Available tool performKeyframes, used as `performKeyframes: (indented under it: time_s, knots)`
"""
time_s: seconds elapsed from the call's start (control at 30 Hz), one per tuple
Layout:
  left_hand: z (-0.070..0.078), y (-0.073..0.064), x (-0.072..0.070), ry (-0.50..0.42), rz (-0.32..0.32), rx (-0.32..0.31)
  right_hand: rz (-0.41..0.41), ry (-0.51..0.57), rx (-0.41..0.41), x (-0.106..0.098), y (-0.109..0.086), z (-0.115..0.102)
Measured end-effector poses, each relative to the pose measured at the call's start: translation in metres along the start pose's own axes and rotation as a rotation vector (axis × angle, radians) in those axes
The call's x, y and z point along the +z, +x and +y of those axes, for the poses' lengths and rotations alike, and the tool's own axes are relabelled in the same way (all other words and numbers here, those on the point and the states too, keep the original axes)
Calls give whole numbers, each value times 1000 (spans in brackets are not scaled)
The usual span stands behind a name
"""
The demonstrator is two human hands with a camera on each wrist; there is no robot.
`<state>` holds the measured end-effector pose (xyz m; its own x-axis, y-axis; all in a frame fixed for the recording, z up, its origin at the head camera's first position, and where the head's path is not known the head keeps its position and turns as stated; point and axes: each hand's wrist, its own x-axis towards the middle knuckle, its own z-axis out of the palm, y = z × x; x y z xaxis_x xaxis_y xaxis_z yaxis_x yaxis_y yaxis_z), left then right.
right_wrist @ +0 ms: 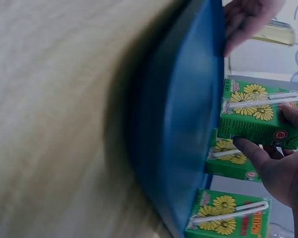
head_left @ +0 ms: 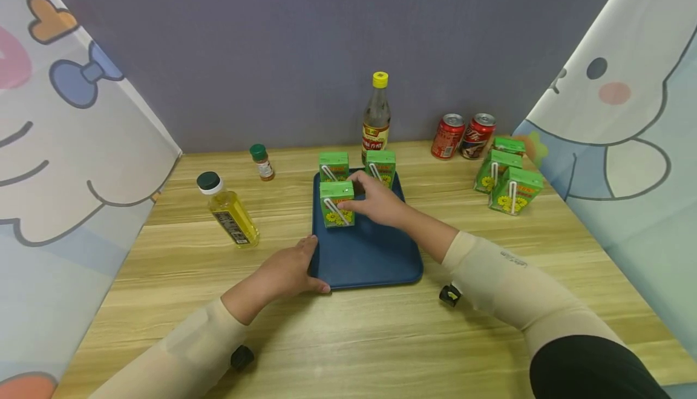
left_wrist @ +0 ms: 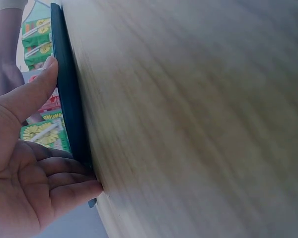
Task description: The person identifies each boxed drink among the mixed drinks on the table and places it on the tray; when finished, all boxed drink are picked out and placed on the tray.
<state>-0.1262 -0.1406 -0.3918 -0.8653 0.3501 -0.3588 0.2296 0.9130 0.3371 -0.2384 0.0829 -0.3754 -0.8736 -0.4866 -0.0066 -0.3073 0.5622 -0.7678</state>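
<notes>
My right hand (head_left: 381, 202) grips a green juice box (head_left: 333, 204) by its sides, thumb on one side and fingers opposite. In the right wrist view, the held box (right_wrist: 251, 119) is upright at the blue tray (right_wrist: 188, 114), its white straw facing out. Two more juice boxes stand at the tray's far end, one at the back left (head_left: 333, 160) and one at the back right (head_left: 380, 157). At the front left corner of the tray (head_left: 370, 260), my left hand (head_left: 288, 269) touches the rim with thumb and fingers extended.
Behind the tray stands a yellow-capped sauce bottle (head_left: 377, 114). To the left are an oil bottle (head_left: 234, 214) and a green-capped spice jar (head_left: 263, 164). Two red cans (head_left: 448, 137) and several juice boxes (head_left: 514, 192) stand at the right, near the side wall.
</notes>
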Motion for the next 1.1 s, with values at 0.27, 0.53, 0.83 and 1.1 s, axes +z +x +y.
performKeyframes:
  time_s: [0.27, 0.53, 0.83, 1.1]
  knots:
    - [-1, 0, 0, 3, 3, 0, -17, -7, -14, 10, 0, 8]
    - [0, -1, 1, 2, 10, 1, -29, -23, -26, 11, -1, 11]
    - [-1, 0, 2, -13, 19, 11, -15, 146, -79, -25, -4, 3]
    - [-1, -1, 2, -4, 15, 8, 185, 132, -126, -94, -23, -4]
